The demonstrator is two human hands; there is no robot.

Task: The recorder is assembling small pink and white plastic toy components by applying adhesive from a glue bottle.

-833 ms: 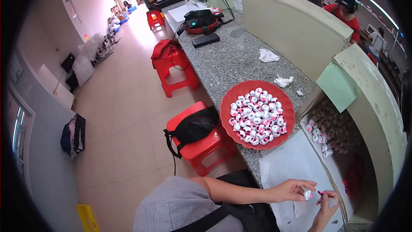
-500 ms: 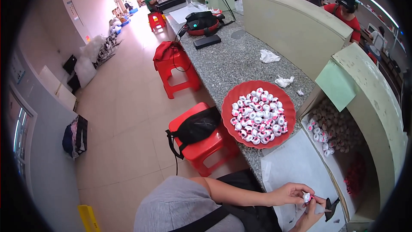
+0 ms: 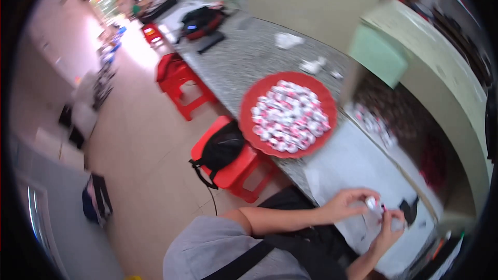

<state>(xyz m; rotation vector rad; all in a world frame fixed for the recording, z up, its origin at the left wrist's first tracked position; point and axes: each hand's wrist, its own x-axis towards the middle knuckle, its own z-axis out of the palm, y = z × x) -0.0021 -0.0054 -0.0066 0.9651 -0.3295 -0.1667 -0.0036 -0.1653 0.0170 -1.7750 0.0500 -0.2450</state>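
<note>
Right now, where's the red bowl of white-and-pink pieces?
In the head view, right of centre: the red bowl is on the grey counter, just beyond the white sheet.

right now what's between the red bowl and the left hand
In the head view, the white sheet on the bench lies between the red bowl and the left hand.

Motion blur — glare on far floor (image 3: 136, 54)
</note>
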